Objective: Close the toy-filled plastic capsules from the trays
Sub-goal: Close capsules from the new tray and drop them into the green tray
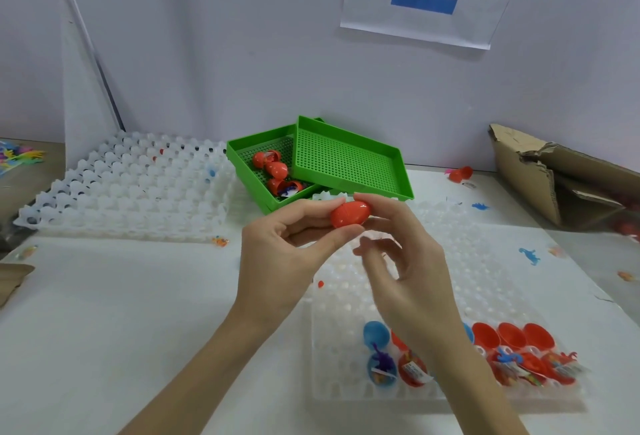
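The left hand [277,247] pinches a closed red capsule [350,214] between thumb and curled fingers, while the right hand [405,261] touches its 3 o'clock end with a straight forefinger, other fingers loosely curled. At 12 o'clock sit 2 green trays [349,160]; at 5 o'clock open capsules [512,355] fill a white tray [485,261].
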